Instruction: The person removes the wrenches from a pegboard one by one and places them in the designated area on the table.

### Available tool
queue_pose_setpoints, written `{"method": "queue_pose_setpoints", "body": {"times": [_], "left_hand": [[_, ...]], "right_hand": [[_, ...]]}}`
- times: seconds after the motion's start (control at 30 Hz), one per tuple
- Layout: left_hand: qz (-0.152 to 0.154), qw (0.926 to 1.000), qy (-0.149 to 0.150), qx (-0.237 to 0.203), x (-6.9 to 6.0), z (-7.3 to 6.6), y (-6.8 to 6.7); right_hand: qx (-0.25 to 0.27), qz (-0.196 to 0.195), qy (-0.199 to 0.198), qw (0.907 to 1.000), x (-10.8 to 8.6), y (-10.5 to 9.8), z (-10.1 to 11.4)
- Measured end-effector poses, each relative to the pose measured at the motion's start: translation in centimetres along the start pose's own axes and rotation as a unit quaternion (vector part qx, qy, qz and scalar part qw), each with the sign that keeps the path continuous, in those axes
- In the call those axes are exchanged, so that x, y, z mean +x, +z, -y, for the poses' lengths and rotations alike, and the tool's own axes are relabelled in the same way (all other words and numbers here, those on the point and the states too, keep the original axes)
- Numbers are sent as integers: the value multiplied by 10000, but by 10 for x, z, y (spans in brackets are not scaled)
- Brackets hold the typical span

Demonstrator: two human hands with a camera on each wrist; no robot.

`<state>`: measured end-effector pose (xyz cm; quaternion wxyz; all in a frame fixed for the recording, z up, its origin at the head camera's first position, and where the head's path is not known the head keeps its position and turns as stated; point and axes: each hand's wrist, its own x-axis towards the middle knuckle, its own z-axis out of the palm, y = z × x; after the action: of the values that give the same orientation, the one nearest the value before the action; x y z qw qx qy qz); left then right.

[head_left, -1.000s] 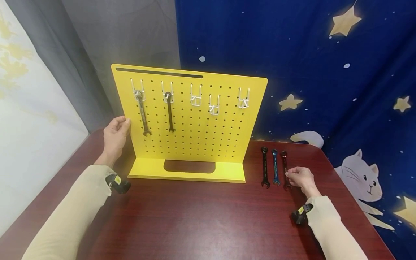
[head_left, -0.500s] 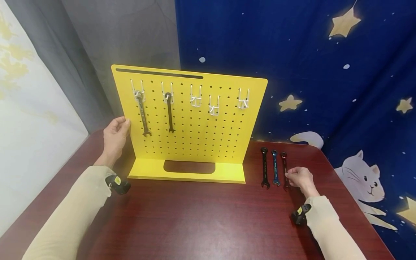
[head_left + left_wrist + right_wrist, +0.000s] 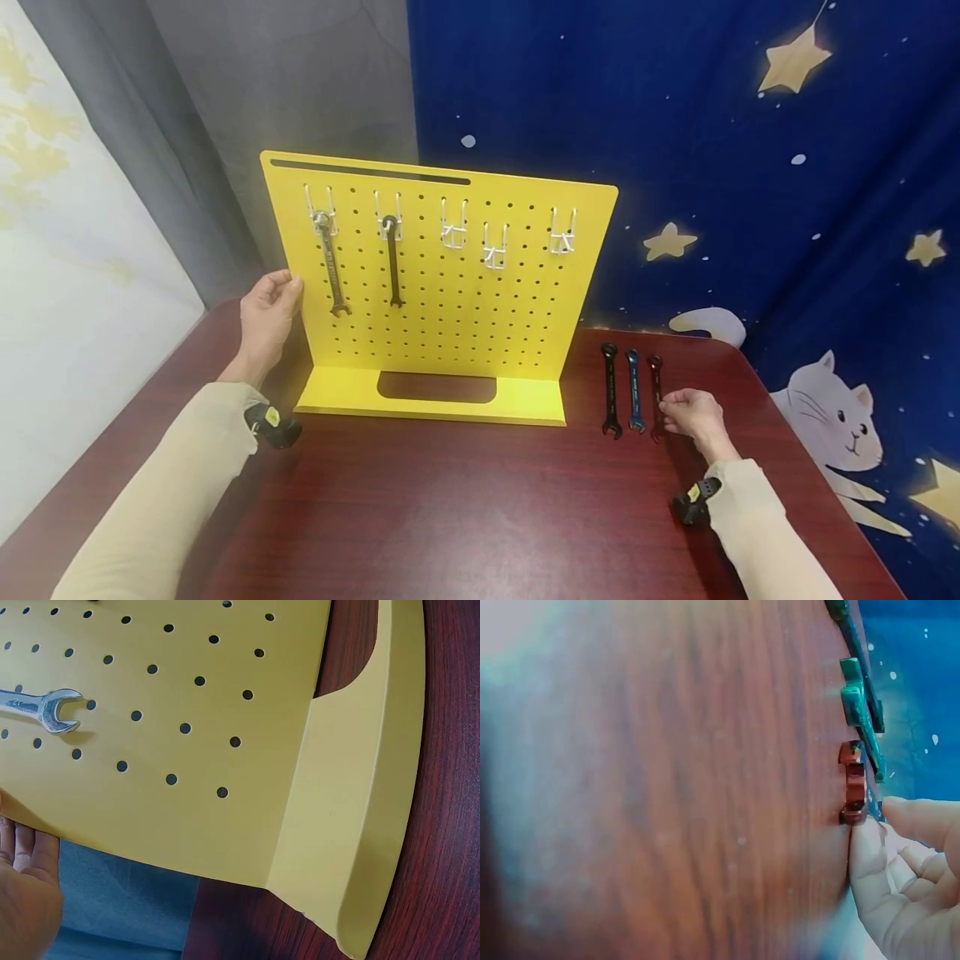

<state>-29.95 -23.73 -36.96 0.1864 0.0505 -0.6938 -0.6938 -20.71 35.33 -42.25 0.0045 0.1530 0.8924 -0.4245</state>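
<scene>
In the head view my left hand (image 3: 267, 312) grips the left edge of the upright yellow pegboard (image 3: 450, 325), thumb in front. A silver wrench (image 3: 331, 262) and a dark wrench (image 3: 393, 262) hang on its white hooks. On the table to the right lie a black wrench (image 3: 611, 392), a blue wrench (image 3: 635, 390) and a red wrench (image 3: 657, 396). My right hand (image 3: 696, 414) pinches the red wrench's shaft near its lower end with thumb and fingers; in the right wrist view the red wrench's open end (image 3: 855, 784) shows beside the fingertips.
Three white hooks without wrenches, a middle one (image 3: 453, 236), a lower one (image 3: 494, 257) and a right one (image 3: 562, 242), are on the board. Behind the dark red table (image 3: 450, 500) hang a grey curtain (image 3: 300, 75) and a blue patterned curtain (image 3: 555, 100).
The red wrench's lower end has shifted slightly left beside my right fingertips. My left hand keeps its place on the board. The head view has shifted a little.
</scene>
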Motion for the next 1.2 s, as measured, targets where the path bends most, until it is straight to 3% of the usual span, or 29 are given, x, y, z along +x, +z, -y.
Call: {"method": "queue_pose_setpoints", "body": {"times": [0.2,0.33,0.53,0.63,0.7,0.8,0.93,1.2], "left_hand": [[66,10000,21,-71,-1,0,0],[42,10000,29,16,-1,0,-1],[14,9999,15,102,0,1,-1],[17,10000,68,29,-1,0,0],[1,9999,125,-4,-1,0,0],[-41,9999,153,-12,-1,0,0],[-55,9999,115,109,0,1,0],[-121,9998,41,152,1,1,0]], "right_hand": [[280,-264,-327,9987,-6,2,7],[747,-445,-605,9944,-7,9,16],[2055,-691,-1356,9668,29,37,-10],[2432,-572,-1704,9532,39,49,-9],[2611,-431,-1942,9446,34,55,4],[2701,-302,-2064,9400,10,60,40],[2698,-195,-1839,9450,-29,63,97],[3148,137,-1981,9282,-45,93,148]]}}
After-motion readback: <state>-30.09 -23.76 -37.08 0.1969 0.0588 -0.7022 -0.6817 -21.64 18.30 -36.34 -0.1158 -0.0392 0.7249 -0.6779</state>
